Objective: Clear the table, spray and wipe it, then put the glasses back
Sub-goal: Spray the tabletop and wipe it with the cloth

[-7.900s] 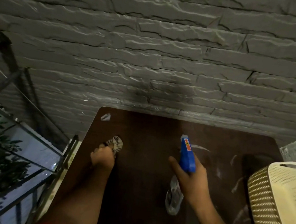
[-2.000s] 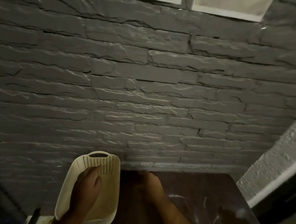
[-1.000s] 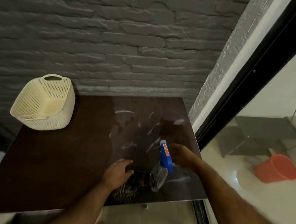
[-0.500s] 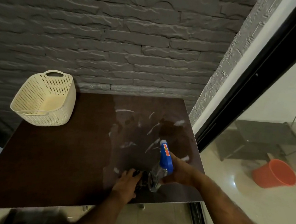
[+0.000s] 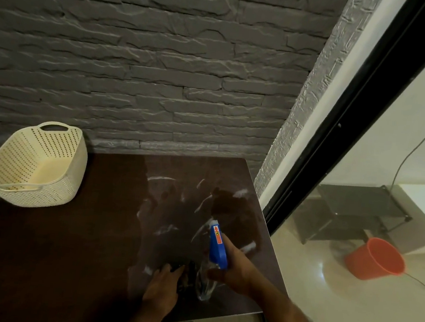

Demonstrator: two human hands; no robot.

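Gripping the spray bottle around its neck, the right hand holds it at the near right part of the table, the clear body hanging down toward the tabletop and the blue trigger head on top. The bottle's long axis runs from the near edge up and away, tilted slightly, and its nozzle points away from the person, toward the far right corner where pale wet streaks already lie. The left hand sits just beside the bottle on its left, fingers bent down onto a dark cloth bunched between the two hands; how firmly it holds the cloth cannot be made out in the dim light. The cloth lies nearer the left hand and touches or nearly touches the bottle's base. Judging from this, the next wipe would start from the near right and sweep toward the dry-looking left half. A cream perforated basket stands at the far left corner, well apart from both hands. No glasses are visible. An orange bucket stands on the floor beyond the glass.
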